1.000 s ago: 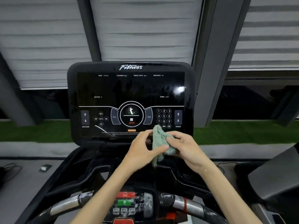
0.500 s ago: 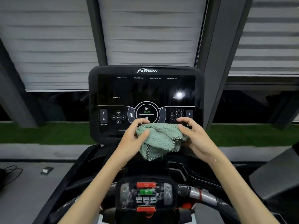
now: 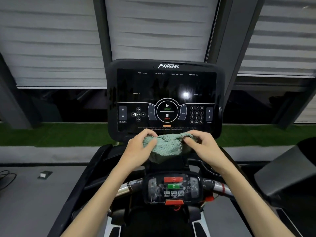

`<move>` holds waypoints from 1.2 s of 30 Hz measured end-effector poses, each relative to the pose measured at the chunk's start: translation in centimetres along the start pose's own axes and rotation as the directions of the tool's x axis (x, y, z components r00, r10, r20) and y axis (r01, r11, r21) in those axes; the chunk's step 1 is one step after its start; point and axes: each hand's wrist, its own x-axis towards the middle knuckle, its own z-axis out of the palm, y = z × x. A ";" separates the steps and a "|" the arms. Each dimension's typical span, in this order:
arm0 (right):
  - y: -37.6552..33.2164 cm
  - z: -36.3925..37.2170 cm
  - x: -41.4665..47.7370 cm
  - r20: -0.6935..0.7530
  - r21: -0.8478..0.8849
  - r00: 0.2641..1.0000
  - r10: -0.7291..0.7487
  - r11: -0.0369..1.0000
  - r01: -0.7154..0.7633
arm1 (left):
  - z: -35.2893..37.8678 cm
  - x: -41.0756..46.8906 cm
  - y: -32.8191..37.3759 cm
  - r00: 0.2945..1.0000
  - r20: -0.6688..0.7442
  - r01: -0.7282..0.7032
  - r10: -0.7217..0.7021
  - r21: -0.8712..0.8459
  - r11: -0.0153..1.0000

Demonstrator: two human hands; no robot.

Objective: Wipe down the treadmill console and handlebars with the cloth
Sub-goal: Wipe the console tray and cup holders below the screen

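A black treadmill console (image 3: 164, 86) with a glossy screen and touch buttons stands in front of me. Just below its bottom edge I hold a green knitted cloth (image 3: 164, 147) spread between both hands. My left hand (image 3: 138, 149) grips the cloth's left side, thumb on top. My right hand (image 3: 203, 146) pinches its right side with curled fingers. Lower down, a small control panel (image 3: 173, 187) with red and green buttons sits between chrome and black handlebars (image 3: 217, 186).
Grey window blinds and dark pillars rise behind the console, with a strip of green turf (image 3: 56, 134) below them. On the grey floor at left lie a small box (image 3: 44, 174) and a cable (image 3: 6, 178). Another machine (image 3: 287, 171) stands at right.
The cloth went from a bunched wad to a wider spread between my hands. Both hands have dropped from the lower part of the screen to just below the console.
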 end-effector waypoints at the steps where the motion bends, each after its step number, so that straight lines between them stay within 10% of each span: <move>1: -0.2 0.1 0.2 -0.004 -0.037 1.000 -0.017 0.999 0.017 | -0.1 -0.1 0.3 1.000 -0.002 0.022 -0.022 -0.021 1.000; 11: -2.4 -0.3 2.2 -0.006 0.076 1.000 -0.008 0.997 0.009 | -0.8 0.7 1.3 0.991 0.039 -0.126 0.129 -0.062 0.990; 23: -0.1 -3.2 1.8 0.190 0.317 0.968 0.165 0.923 -0.219 | 0.2 1.4 2.7 0.941 -0.025 0.238 -0.338 -0.662 0.711; 36: -0.1 -1.3 2.4 0.401 0.037 0.909 0.116 0.989 -0.142 | 1.3 3.0 4.5 0.975 0.140 0.221 -0.171 -0.617 0.755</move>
